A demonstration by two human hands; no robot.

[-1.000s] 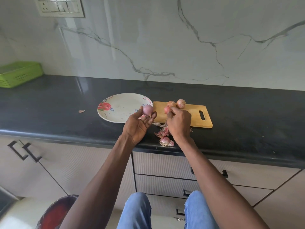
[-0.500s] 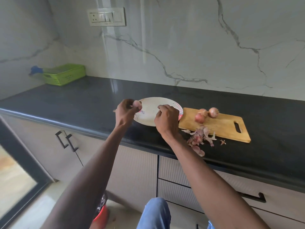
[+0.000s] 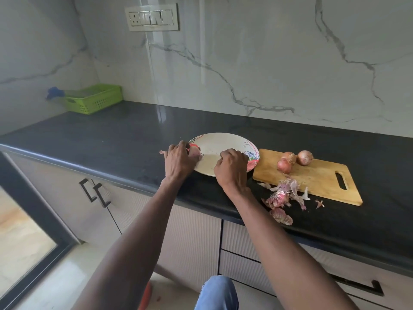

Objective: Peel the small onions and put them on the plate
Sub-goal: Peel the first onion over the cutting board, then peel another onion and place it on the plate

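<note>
**Peeled Onion Held at the Plate's Left Rim**

A peeled small onion [image 3: 194,153] is gripped in the curled fingers of the left hand [image 3: 178,161], just above the left rim of the plate [image 3: 223,142]. Whether the onion touches the plate cannot be told. The right hand [image 3: 231,167] is positioned over the near right part of the plate with its fingers curled inward; whether anything is held in it cannot be told, since the fingertips are hidden behind the back of the hand.

The plate, white with a floral print, is placed on the dark countertop [image 3: 111,135], just left of a wooden cutting board [image 3: 317,177]. Three unpeeled small onions [image 3: 284,165] are grouped on the far left part of the board, touching or nearly touching one another. A heap of onion skins [image 3: 282,194] is spread across the near left edge of the board and the countertop in front of it.

A green plastic basket [image 3: 93,98] is located in the far left corner of the countertop, well apart from the plate. A switch panel [image 3: 152,17] is mounted on the marble wall above.
</note>
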